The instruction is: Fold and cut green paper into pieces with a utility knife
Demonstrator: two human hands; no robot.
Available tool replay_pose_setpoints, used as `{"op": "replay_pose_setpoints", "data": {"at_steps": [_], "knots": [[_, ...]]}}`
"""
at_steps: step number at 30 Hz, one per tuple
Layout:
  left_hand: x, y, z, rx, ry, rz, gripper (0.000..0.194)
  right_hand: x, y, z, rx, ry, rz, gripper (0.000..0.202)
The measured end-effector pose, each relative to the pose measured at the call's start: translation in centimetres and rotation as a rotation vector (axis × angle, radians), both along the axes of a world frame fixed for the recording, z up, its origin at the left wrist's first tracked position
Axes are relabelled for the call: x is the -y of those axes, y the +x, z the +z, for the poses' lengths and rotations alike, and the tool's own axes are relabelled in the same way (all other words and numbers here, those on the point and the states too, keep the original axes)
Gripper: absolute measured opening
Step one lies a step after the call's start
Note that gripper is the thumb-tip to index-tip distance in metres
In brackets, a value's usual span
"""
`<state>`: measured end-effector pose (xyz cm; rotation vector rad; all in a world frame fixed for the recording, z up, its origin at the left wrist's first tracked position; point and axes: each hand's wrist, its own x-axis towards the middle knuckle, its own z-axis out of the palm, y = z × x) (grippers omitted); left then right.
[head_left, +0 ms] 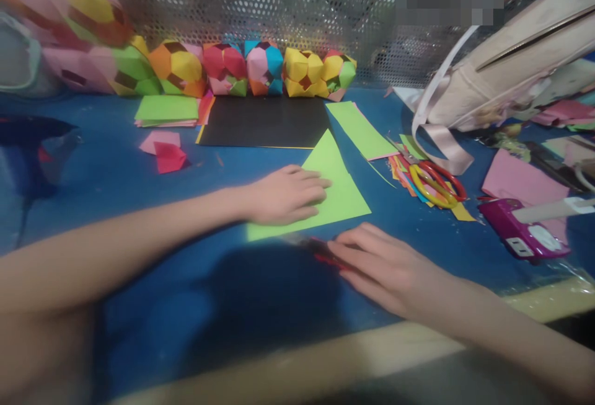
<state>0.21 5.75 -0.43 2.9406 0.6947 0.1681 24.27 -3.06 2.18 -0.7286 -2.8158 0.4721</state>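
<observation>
My left hand lies flat, fingers stretched out, on a lime-green sheet of paper. The sheet has a folded, triangular look, with one point toward the back and a corner at the right. Just in front of the sheet's near edge, my right hand is closed around a slim knife with a dark and red handle. Its pale, blurred tip points left along the paper's edge; whether it touches the paper I cannot tell. My fingers cover part of the handle.
Behind the sheet lies black paper, with stacked green squares and folded pink pieces leftward. Scissors rest on paper scraps at right, near a purple power socket. Colourful folded-paper balls line the perforated metal back.
</observation>
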Motion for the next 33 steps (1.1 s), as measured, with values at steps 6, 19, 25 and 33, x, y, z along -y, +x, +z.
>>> {"op": "replay_pose_setpoints", "data": {"at_steps": [6, 19, 25, 33], "knots": [[0.0, 0.0, 0.1, 0.000, 0.000, 0.001, 0.031, 0.0, -0.3, -0.1, 0.022, -0.013, 0.000, 0.032], [-0.1, 0.0, -0.2, 0.018, 0.009, -0.015, 0.034, -0.1, -0.8, -0.2, -0.002, 0.029, 0.017, 0.032], [-0.1, 0.0, -0.3, 0.014, 0.017, -0.014, 0.034, 0.2, -1.3, -0.2, -0.026, 0.075, 0.034, 0.030], [-0.1, 0.0, -0.4, 0.029, 0.020, -0.013, 0.033, 0.4, -2.0, 0.1, -0.007, 0.065, 0.019, 0.029]]}}
